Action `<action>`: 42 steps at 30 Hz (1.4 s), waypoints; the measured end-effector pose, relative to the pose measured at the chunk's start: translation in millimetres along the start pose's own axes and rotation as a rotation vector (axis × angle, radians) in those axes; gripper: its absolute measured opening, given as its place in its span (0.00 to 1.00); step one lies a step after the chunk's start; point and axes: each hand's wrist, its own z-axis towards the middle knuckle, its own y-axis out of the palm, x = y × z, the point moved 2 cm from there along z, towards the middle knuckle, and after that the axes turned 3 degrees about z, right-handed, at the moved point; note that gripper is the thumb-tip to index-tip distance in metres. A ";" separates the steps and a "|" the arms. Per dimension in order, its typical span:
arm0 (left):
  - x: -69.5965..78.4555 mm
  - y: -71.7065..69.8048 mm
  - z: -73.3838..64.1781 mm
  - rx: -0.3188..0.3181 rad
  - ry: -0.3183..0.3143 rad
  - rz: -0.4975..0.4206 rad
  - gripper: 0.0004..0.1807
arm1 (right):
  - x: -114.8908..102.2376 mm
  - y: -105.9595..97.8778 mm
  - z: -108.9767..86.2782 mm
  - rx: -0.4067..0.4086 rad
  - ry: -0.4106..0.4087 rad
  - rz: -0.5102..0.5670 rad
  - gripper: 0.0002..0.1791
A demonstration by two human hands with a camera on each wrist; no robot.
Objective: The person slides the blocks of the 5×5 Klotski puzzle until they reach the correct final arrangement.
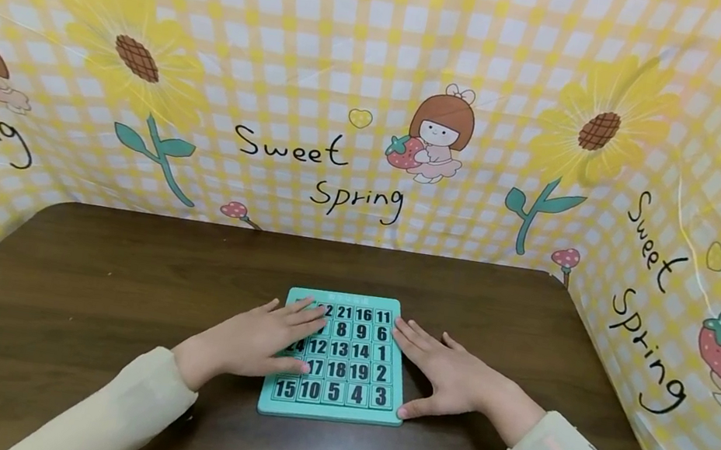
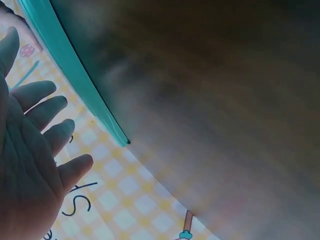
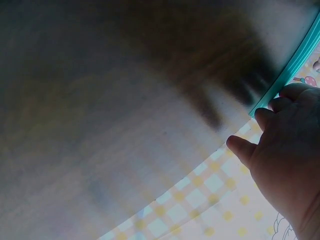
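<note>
A teal sliding number puzzle (image 1: 329, 411) lies flat on the table, with black numerals on its square tiles. My left hand (image 1: 257, 338) is over the puzzle's left side, fingers spread and fairly straight, hiding several tiles in the left columns. In the left wrist view, that hand (image 2: 30, 160) shows its palm beside the teal edge of the puzzle (image 2: 75, 70). Along the puzzle's right edge, my right hand (image 1: 450, 373) has its fingertips at the upper part and its thumb near the lower corner. From the right wrist, this hand (image 3: 287, 145) appears with fingers against the edge.
The dark brown wooden table (image 1: 105, 318) extends around the puzzle. A yellow-and-white checked cloth (image 1: 333, 40) with flowers, cartoon girls and lettering stands as a wall behind it and along both sides.
</note>
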 end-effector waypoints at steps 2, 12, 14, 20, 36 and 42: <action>-0.6 0.0 6.5 0.002 0.008 0.017 0.41 | -0.1 0.2 -0.4 -0.001 0.002 0.004 0.64; -9.1 -5.2 27.8 0.073 0.069 0.029 0.32 | -1.4 -0.9 -0.5 -0.006 0.014 0.010 0.63; -10.7 -4.9 28.0 0.069 0.061 0.038 0.31 | -1.8 -0.3 -0.5 -0.008 0.013 0.014 0.63; -14.4 -3.3 26.0 0.060 0.045 0.058 0.31 | -1.9 0.1 -0.4 -0.010 0.018 0.012 0.63; -26.4 -3.2 4.3 0.052 -0.017 0.014 0.34 | 0.5 0.0 -0.4 -0.012 0.019 0.010 0.63; -26.8 -2.4 3.1 0.045 -0.030 0.008 0.36 | 0.3 0.5 -0.5 -0.006 0.017 0.015 0.63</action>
